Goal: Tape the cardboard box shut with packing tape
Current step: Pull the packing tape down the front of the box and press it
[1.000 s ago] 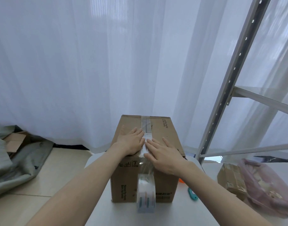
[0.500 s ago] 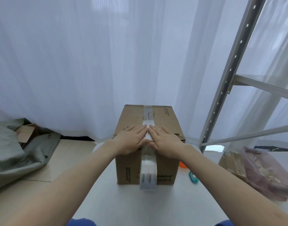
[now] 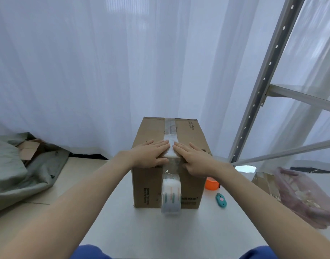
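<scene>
A brown cardboard box [image 3: 190, 131] stands on the white table [image 3: 160, 230] in front of me, flaps closed. A strip of clear tape [image 3: 170, 128] runs along its top seam. My left hand [image 3: 151, 154] and my right hand [image 3: 193, 157] lie flat on the near edge of the top, fingertips almost meeting over the tape. The tape roll [image 3: 171, 195] hangs down the box's front face, still joined to the strip. Neither hand holds anything.
An orange tape roll [image 3: 211, 183] and a teal box cutter [image 3: 221, 200] lie right of the box. A pink plastic bag [image 3: 306, 195] and a small box [image 3: 263, 182] sit far right. A metal shelf frame [image 3: 263, 81] rises at right. Grey cloth [image 3: 14, 171] lies on the floor at left.
Both hands have slid toward the near edge of the box top, pressing the tape down. The view has tipped downward and pulled back a little.
</scene>
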